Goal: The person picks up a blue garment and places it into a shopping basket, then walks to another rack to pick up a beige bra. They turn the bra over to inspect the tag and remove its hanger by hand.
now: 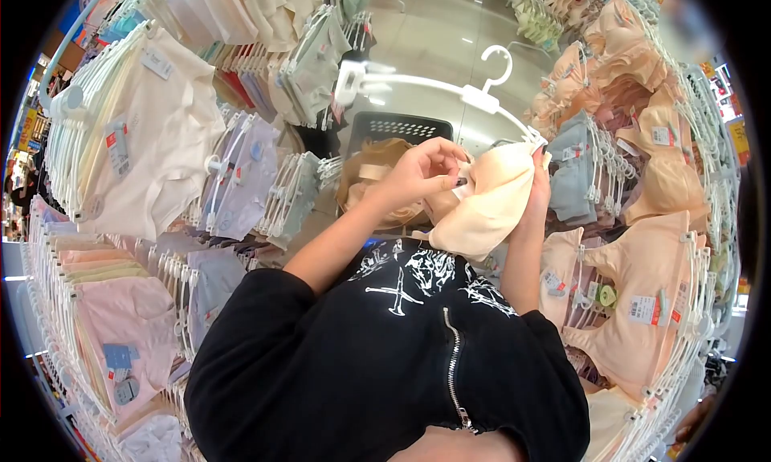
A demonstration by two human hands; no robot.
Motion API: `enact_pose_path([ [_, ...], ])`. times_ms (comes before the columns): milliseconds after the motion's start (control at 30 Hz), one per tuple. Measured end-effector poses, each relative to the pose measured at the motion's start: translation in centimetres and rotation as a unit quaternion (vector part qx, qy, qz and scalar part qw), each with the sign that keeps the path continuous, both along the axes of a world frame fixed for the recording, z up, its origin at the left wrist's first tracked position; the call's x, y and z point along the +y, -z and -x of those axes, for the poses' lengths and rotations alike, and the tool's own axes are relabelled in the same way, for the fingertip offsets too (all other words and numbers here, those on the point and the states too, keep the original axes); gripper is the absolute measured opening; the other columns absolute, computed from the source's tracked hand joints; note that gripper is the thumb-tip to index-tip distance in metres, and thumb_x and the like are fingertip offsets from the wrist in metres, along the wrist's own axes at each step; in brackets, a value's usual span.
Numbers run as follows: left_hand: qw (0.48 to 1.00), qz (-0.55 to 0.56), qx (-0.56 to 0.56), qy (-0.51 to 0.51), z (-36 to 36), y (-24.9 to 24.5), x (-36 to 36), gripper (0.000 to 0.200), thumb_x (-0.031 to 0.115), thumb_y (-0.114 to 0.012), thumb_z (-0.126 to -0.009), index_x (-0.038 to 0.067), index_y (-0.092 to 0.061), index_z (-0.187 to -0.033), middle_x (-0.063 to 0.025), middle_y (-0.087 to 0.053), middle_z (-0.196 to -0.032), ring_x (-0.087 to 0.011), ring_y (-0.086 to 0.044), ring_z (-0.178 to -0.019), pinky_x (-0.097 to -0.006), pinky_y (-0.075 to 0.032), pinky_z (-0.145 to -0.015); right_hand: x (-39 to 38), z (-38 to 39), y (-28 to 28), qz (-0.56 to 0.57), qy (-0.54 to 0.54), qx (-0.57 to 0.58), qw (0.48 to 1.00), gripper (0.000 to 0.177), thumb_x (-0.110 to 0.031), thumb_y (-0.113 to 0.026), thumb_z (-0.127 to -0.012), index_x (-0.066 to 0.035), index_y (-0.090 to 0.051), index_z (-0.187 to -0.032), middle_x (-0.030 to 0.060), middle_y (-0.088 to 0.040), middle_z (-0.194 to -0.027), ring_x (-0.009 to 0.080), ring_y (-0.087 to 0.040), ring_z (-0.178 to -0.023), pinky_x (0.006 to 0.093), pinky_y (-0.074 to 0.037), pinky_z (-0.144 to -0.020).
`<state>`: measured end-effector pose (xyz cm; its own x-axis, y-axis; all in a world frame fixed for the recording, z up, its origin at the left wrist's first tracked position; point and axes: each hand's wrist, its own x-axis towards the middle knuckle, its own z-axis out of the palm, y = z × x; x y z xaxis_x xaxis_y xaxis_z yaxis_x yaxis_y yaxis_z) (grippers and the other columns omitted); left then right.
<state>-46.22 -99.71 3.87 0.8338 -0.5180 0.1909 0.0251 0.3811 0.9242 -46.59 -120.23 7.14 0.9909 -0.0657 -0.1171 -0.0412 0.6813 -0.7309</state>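
A cream bra [490, 197] hangs from one end of a white plastic hanger [479, 98], in front of my chest. My right hand [540, 190] grips the bra's outer side, just below the hanger's right end. On the other side, my left hand [426, 171] has its fingers curled in a pinch at the bra's inner edge, where a small whitish piece shows. Exactly what those fingertips hold is partly hidden. The hanger's left end carries nothing, and its hook points up. Behind my left hand is a tan bra [369, 173] by the dark basket [401, 127].
Racks of briefs on hangers [152, 132] stand close on my left, with pink briefs [128, 325] lower down. Peach bras [634, 301] hang tightly packed on my right, beside grey-blue garments [572, 165]. A tiled aisle floor [434, 28] runs ahead.
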Motion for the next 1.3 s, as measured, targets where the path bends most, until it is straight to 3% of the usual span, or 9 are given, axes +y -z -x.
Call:
enact_pose_path([
  [133, 0.949, -0.212, 0.016, -0.232, 0.9, -0.1, -2.5, 0.042, 0.008, -0.066, -0.075, 0.002, -0.047, -0.112, -0.0031, -0.052, -0.099, -0.0092, -0.050, -0.088, -0.0236, -0.042, -0.075, 0.2, -1.0, 0.2, 0.045, 0.033, -0.024, 0.998, 0.021, -0.020, -0.046, -0.095, -0.004, -0.047, -0.107, 0.0066, -0.057, -0.100, 0.0167, -0.058, -0.091, 0.0316, -0.049, -0.080],
  [267, 0.973, -0.058, 0.175, -0.138, 1.0, 0.5, -2.5, 0.031, 0.005, -0.063, -0.079, -0.002, -0.055, -0.108, -0.0072, -0.060, -0.092, -0.0099, -0.057, -0.081, -0.0233, -0.048, -0.067, 0.1, -0.8, 0.6, 0.019, 0.009, -0.024, 0.999, 0.020, -0.018, -0.045, -0.095, -0.003, -0.047, -0.108, 0.0081, -0.056, -0.103, 0.0181, -0.057, -0.094, 0.0332, -0.048, -0.083],
  [367, 0.963, -0.188, 0.127, -0.145, 0.9, 0.3, -1.5, 0.016, 0.004, -0.052, -0.086, -0.002, -0.062, -0.097, -0.0071, -0.062, -0.085, -0.0112, -0.059, -0.075, -0.0237, -0.049, -0.067, -0.2, -0.2, -0.7, 0.014, 0.007, 0.004, 1.000, 0.022, -0.019, -0.045, -0.095, -0.002, -0.047, -0.109, 0.0091, -0.057, -0.105, 0.0200, -0.058, -0.094, 0.0339, -0.049, -0.083],
  [500, 0.850, -0.271, -0.273, -0.360, 0.7, 1.2, -0.9, 0.024, 0.000, -0.052, -0.080, -0.001, -0.064, -0.101, -0.0130, -0.063, -0.083, -0.0233, -0.063, -0.078, -0.0279, -0.050, -0.067, -2.1, -0.3, -0.2, -0.040, -0.007, 0.010, 0.999, 0.029, -0.024, -0.043, -0.096, -0.001, -0.049, -0.111, 0.0117, -0.059, -0.107, 0.0213, -0.059, -0.096, 0.0353, -0.050, -0.083],
  [800, 0.691, -0.252, -0.566, -0.372, 1.5, 0.6, 1.8, 0.020, 0.003, -0.064, -0.064, 0.004, -0.062, -0.084, -0.0090, -0.062, -0.091, -0.0289, -0.059, -0.092, -0.0400, -0.049, -0.069, -4.6, 0.0, -1.7, -0.119, -0.074, 0.018, 0.990, 0.040, -0.035, -0.038, -0.096, -0.004, -0.048, -0.118, 0.0130, -0.057, -0.115, 0.0264, -0.058, -0.101, 0.0397, -0.048, -0.088],
  [1033, 0.808, -0.229, -0.416, -0.347, 2.1, 1.4, 2.3, 0.025, 0.000, -0.062, -0.062, 0.004, -0.060, -0.087, -0.0091, -0.060, -0.082, -0.0290, -0.057, -0.086, -0.0353, -0.046, -0.076, -2.9, -0.6, -2.8, -0.027, -0.078, -0.013, 0.997, 0.024, -0.018, -0.047, -0.094, -0.005, -0.047, -0.114, 0.0067, -0.058, -0.103, 0.0171, -0.058, -0.094, 0.0320, -0.049, -0.082],
  [1100, 0.861, -0.296, -0.307, -0.276, 1.4, 0.7, 2.0, 0.056, 0.012, -0.068, -0.066, 0.007, -0.048, -0.119, -0.0160, -0.045, -0.116, -0.0313, -0.042, -0.111, -0.0375, -0.035, -0.093, -2.5, -0.5, -3.0, -0.014, -0.112, -0.050, 0.992, 0.023, -0.017, -0.047, -0.094, -0.006, -0.047, -0.114, 0.0060, -0.057, -0.102, 0.0158, -0.057, -0.093, 0.0314, -0.049, -0.081],
  [1167, 0.877, -0.354, -0.297, -0.128, -0.1, 1.3, 1.8, 0.066, 0.019, -0.072, -0.066, 0.010, -0.044, -0.125, -0.0158, -0.043, -0.119, -0.0322, -0.037, -0.117, -0.0388, -0.031, -0.098, -2.3, -0.2, -3.4, -0.012, -0.093, -0.043, 0.995, 0.021, -0.015, -0.046, -0.094, -0.006, -0.046, -0.114, 0.0059, -0.057, -0.102, 0.0154, -0.057, -0.092, 0.0312, -0.049, -0.080],
  [1300, 0.914, -0.346, -0.194, -0.088, -1.5, 5.6, 1.1, 0.052, 0.027, -0.075, -0.062, 0.006, -0.057, -0.106, -0.0114, -0.058, -0.102, -0.0253, -0.055, -0.095, -0.0369, -0.042, -0.083, -2.9, 0.3, -3.8, 0.015, -0.067, -0.064, 0.996, 0.021, -0.015, -0.046, -0.094, -0.005, -0.046, -0.113, 0.0063, -0.057, -0.102, 0.0157, -0.057, -0.092, 0.0313, -0.049, -0.080],
])
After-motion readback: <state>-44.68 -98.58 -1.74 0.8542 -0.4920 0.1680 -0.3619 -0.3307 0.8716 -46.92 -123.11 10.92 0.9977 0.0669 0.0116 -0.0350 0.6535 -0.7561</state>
